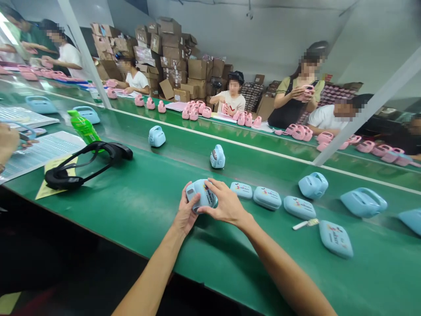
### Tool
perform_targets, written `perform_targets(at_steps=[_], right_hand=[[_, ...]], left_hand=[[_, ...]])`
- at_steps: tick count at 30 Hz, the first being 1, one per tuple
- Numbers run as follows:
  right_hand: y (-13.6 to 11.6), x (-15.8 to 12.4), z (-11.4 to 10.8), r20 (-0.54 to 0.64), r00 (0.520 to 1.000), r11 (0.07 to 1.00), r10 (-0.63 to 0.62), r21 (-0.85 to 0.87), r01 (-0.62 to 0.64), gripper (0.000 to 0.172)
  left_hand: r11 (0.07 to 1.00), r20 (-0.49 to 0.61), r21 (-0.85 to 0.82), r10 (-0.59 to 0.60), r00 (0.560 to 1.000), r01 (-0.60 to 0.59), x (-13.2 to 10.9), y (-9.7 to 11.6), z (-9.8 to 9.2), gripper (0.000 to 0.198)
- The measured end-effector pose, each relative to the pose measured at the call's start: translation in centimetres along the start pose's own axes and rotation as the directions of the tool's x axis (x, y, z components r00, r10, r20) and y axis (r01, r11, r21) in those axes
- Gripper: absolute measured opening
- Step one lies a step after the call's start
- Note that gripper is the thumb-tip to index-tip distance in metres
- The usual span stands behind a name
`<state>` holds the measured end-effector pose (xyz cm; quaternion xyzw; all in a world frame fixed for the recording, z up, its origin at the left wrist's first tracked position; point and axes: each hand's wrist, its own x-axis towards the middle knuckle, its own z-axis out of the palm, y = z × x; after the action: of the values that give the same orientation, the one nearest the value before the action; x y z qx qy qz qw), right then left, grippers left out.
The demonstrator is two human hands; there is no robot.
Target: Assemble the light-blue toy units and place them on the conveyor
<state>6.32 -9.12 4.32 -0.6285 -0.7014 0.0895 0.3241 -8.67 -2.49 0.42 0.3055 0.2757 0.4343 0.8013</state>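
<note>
A: How many flat blue lids (267, 197)?
B: Four, smooth rounded plastic, lined up on the green belt (131, 206).
A: The hands?
B: Left hand (186, 215) and right hand (226, 205) both curl around one rounded blue case (201, 193), at the belt's near side.

The pale blue case (201, 194), rounded, colourful logo facing up, is tilted low over the green belt (131, 210).

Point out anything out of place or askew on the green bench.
A black head strap and a green bottle lying down sit left of the blue case held by the left hand and right hand. The nearest flat blue shell is turned out of its row.
</note>
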Motion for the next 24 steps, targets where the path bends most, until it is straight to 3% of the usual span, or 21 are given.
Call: perform_targets(at_steps=[2, 4, 9, 18, 24], right_hand=[[1.1, -0.1, -0.2, 0.051, 0.985, 0.98, -0.162, 0.122, 0.155, 0.106], [2.1, -0.1, -0.4, 0.073, 0.969, 0.954, -0.236, 0.209, 0.216, 0.107], [3.0, -0.2, -0.6, 0.068, 0.964, 0.936, -0.255, 0.265, 0.229, 0.098], [3.1, -0.2, -0.3, 0.058, 0.956, 0.938, -0.288, 0.217, 0.269, 0.102], [2.6, -0.2, 0.5, -0.01, 0.975, 0.952, -0.223, 0.213, 0.22, 0.097]], left_hand=[[0.999, -0.002, 0.008, -0.032, 0.999, 0.032, 0.0, 0.0, 0.0, 0.075], [0.997, 0.008, 0.012, -0.07, 0.997, 0.07, -0.1, 0.1, 0.1, 0.075], [0.994, 0.034, 0.027, -0.111, 0.993, 0.11, -0.2, 0.2, -0.1, 0.074], [0.995, 0.037, 0.028, -0.097, 0.995, 0.096, 0.0, -0.3, -0.1, 0.059], [0.982, 0.043, -0.034, -0.182, 0.982, 0.183, 0.4, -0.3, -0.2, 0.046]])
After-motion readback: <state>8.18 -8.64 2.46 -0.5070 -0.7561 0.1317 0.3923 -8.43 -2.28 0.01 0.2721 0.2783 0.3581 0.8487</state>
